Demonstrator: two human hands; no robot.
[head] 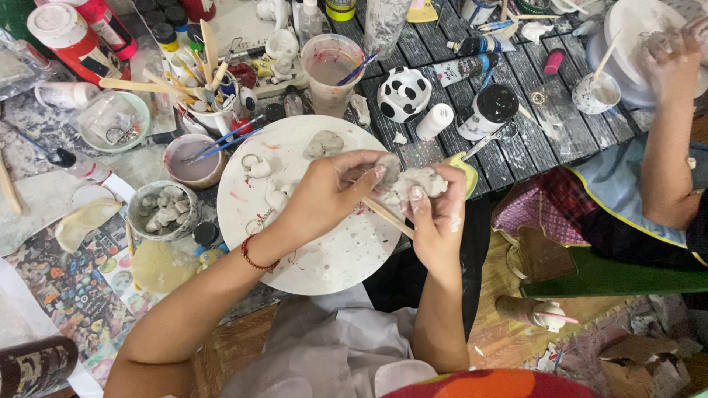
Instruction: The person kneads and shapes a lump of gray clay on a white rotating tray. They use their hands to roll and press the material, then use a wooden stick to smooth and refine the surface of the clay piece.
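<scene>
Clearly the lump of clay is soft and damp. Both hands pinch it over the 3 o'clock edge of the white board: left hand from 9 o'clock, right hand cupping beneath, a wooden stick alongside. Better supported underneath; it looks easily dented.

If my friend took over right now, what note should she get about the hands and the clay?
Left hand: fingers pinching the lump of grey clay from the left.
Right hand: cupping the same lump from below, with a wooden stick tucked under it.
The lump is held above the right edge of the round white board; a smaller clay piece and small white shaped bits lie on the board.
Done: some small pieces are shaped.
Left: the lump looks rough and unfinished.
Another person's hand works at a separate white turntable.
</scene>
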